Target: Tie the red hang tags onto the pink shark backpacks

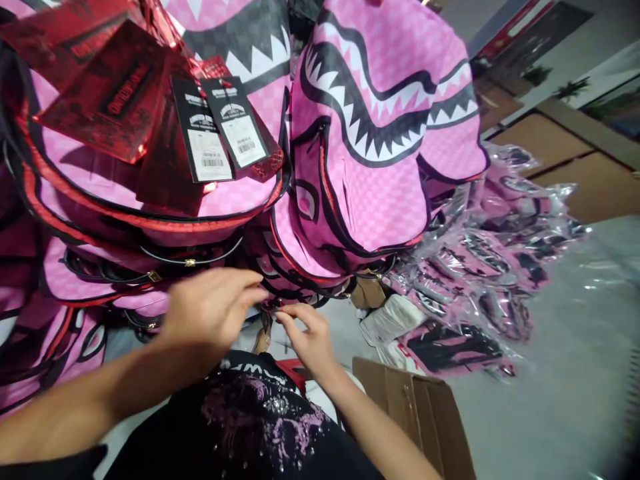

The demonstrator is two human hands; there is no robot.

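My left hand (205, 305) is at the front edge of a stack of pink backpacks, its fingers pinched together and slightly blurred. Just right of it and a little lower, my right hand (309, 335) also pinches with thumb and forefinger. What lies between the fingertips is too small and dark to make out. Above my left hand, a pink backpack (255, 127) bears red foil pouches (115, 100) and black hang tags (235, 123) with white barcode labels. Another pink backpack (370, 127), printed with a black-and-white shark mouth, lies beyond my right hand.
Many plastic-wrapped pink bags (475, 267) are heaped on the grey floor (565, 347) to the right. An opened cardboard box (415, 413) stands beside my right forearm. Larger cardboard boxes (575, 160) are at the back right.
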